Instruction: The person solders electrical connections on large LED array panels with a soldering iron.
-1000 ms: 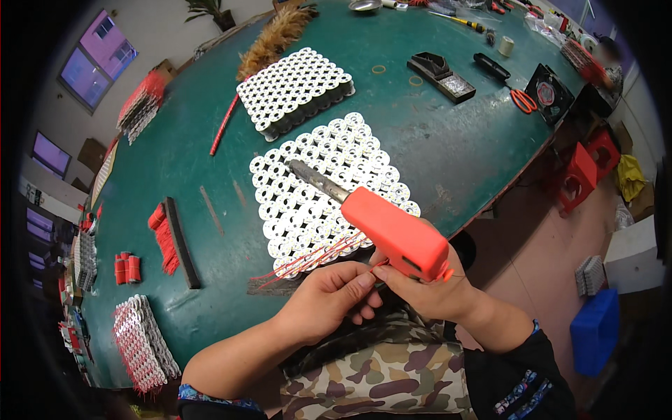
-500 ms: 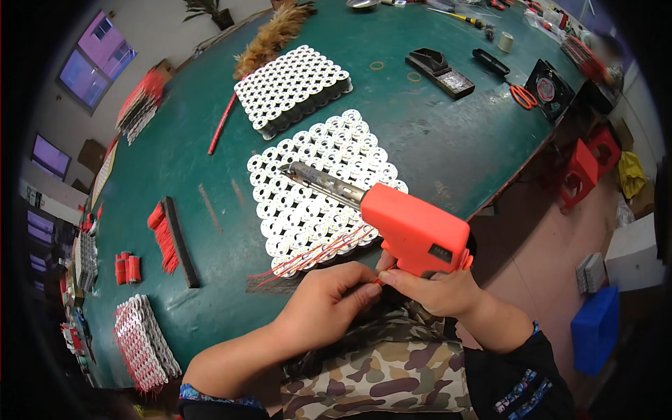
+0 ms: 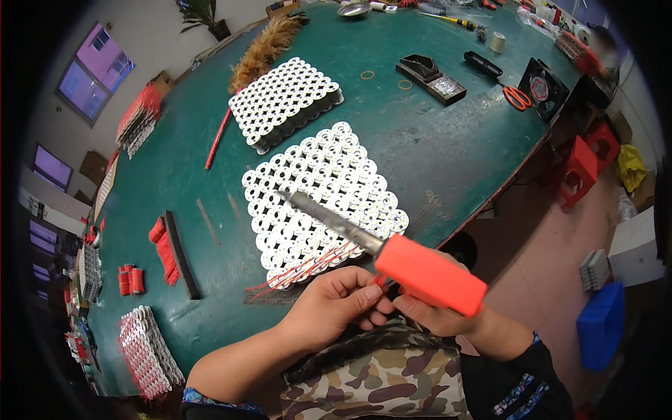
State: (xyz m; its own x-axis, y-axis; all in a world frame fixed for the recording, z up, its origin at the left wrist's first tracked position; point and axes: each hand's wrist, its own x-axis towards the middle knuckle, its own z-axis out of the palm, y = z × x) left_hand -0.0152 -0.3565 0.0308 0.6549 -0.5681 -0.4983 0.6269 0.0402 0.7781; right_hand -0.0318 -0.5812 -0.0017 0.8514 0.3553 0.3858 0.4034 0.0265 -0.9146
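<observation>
My right hand (image 3: 441, 318) is wrapped round the handle of a red soldering gun (image 3: 430, 273). Its long metal barrel reaches up and left, with the tip over a slab of white round discs in rows (image 3: 318, 182). Close beside it, my left hand (image 3: 343, 301) pinches a short bit of red wire (image 3: 380, 279) between thumb and finger. Several thin red wires (image 3: 308, 264) lie across the near edge of the slab. That slab rests on the green table, on a dark strip showing at its lower left corner.
A second disc block (image 3: 283, 98) stands behind, near a feather duster (image 3: 266, 52). At left lie red wire bundles (image 3: 166, 252), a dark bar (image 3: 180, 255) and a wired disc stack (image 3: 145, 350). Farther right are a black tray (image 3: 430, 78) and orange-handled scissors (image 3: 516, 98).
The soldering gun has swung down and right with my right hand, its body tilting more. My hands have drawn slightly apart; the red wire stays in my left fingers. The view has shifted a little.
</observation>
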